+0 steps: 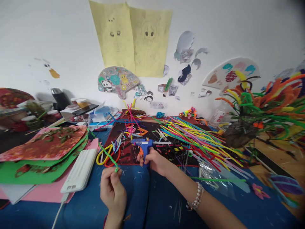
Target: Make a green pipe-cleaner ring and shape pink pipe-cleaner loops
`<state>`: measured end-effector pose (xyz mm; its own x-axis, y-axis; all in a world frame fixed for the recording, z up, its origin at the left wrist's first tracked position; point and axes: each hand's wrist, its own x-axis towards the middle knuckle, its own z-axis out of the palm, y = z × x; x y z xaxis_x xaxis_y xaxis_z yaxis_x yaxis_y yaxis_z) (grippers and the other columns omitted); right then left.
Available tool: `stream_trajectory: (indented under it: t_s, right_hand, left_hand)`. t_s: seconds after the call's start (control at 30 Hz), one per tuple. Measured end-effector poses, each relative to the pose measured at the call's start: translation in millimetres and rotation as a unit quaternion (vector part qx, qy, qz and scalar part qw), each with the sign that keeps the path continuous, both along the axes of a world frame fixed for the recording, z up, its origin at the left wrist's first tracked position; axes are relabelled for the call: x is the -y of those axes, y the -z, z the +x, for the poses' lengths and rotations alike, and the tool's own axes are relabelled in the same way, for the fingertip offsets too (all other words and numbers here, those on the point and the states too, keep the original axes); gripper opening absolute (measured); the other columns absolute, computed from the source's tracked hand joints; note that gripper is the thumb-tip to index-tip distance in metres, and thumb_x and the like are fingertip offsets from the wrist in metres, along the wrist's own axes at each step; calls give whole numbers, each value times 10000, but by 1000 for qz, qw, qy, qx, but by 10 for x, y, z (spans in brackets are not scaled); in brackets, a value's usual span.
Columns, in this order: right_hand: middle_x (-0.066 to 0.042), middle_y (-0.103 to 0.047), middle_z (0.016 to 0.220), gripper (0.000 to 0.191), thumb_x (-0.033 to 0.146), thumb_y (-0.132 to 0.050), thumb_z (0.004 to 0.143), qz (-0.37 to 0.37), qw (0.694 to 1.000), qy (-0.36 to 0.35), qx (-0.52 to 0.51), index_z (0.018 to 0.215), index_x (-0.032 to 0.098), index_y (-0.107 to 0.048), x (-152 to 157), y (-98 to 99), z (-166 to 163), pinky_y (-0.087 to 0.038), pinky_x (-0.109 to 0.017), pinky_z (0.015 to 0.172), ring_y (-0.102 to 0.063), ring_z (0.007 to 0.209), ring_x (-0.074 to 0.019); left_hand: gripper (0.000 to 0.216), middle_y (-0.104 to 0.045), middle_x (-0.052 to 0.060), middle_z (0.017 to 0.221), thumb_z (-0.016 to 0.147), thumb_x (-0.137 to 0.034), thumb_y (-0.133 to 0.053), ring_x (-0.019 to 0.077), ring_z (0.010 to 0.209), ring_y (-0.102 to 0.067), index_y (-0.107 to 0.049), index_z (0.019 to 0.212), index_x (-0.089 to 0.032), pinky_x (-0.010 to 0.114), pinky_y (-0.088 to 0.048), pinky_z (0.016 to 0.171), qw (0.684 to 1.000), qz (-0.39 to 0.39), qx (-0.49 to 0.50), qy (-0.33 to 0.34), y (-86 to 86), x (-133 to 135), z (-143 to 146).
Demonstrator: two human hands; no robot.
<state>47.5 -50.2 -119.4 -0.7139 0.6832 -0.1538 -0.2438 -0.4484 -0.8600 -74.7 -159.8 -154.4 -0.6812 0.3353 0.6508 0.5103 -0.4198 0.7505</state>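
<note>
My left hand [113,189] pinches the lower end of a green pipe cleaner [107,153], which slants up and to the left. To its right, my right hand [154,159] is wrapped round the handle of a blue glue gun [144,147] with an orange trigger. The nozzle points left, and a clear glue stick [161,143] sticks out at the back. Behind the left hand lie bent yellow and red loops [105,156]. Around the gun, small bent pipe cleaner pieces are scattered on a dark mat [133,159].
Loose coloured pipe cleaners [190,133] spread across the right of the mat. Further right stands a bunch of fuzzy stems [262,101]. A white power bank [79,170] with a cable lies left, beside painted sheets [47,143]. A plastic bag [212,175] and pink flower [260,191] lie right.
</note>
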Motion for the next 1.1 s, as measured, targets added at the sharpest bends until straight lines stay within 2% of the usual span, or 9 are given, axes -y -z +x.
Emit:
stream_trajectory:
  t_s: [0.13,0.27,0.37,0.57,0.67,0.77,0.83,1.0,1.1]
  right_hand:
    - [-13,-631,690,182,286,-598,700,25,997,11,67,801,183,-487,-71,61,-77,-491,-284,619,-597,584,-129]
    - [-24,-630,695,251,421,-497,848,84,984,48,147,843,172,-528,-133,130,-110,-512,-311,663,-618,612,-142]
    - [-19,-620,650,287,442,-503,859,155,959,69,227,793,172,-579,-202,150,-87,-491,-315,671,-616,636,-166]
    - [-40,-534,478,443,378,-598,800,310,882,92,342,411,179,-526,-238,3,103,-409,-302,723,-588,685,-207]
    - [-41,-640,681,292,395,-541,848,353,877,81,315,768,166,-703,-42,-142,172,-413,-281,700,-583,693,-173]
    - [-51,-618,1133,486,412,-494,885,373,907,23,193,1330,218,-474,243,-285,159,-444,-249,696,-587,783,-129]
    - [-50,-630,1051,472,405,-404,940,390,909,-27,148,1367,204,-412,419,-374,124,-445,-251,690,-569,758,-123]
    - [-8,-647,739,227,252,-395,933,512,816,-85,254,937,205,-617,711,-459,162,-363,-238,558,-549,612,-129]
    - [53,-592,574,171,154,-524,797,565,728,-275,273,672,240,-603,824,-332,353,-286,-231,467,-452,456,-106]
  left_hand:
    - [198,-545,3,726,936,-300,-475,112,630,-550,-562,816,-168,209,-479,555,1000,-8,-3,2,-4,8,-5]
    - [211,-547,5,730,933,-317,-477,117,630,-555,-563,807,-170,213,-481,548,1000,-22,-8,0,-10,14,3]
    - [209,-543,6,740,927,-330,-485,121,637,-558,-564,816,-173,218,-490,553,1000,-28,3,4,-3,13,10]
    - [196,-545,4,737,924,-325,-490,128,643,-564,-568,821,-177,238,-476,582,999,-46,2,11,56,4,-7]
    - [175,-556,6,744,926,-300,-487,132,648,-557,-571,829,-182,250,-465,597,998,-49,-15,28,68,3,-9]
    - [155,-559,7,770,927,-274,-482,136,666,-556,-572,837,-186,265,-462,633,997,-52,-37,42,60,9,-7]
    - [159,-556,7,769,926,-276,-480,141,679,-548,-569,829,-187,274,-454,654,995,-69,-59,48,52,16,-10]
    - [238,-536,6,723,934,-318,-452,151,688,-533,-535,751,-191,277,-427,650,990,-110,-77,51,53,20,-28]
    - [227,-540,9,739,941,-311,-439,146,675,-547,-540,779,-188,270,-443,637,990,-116,-59,47,75,2,-30]
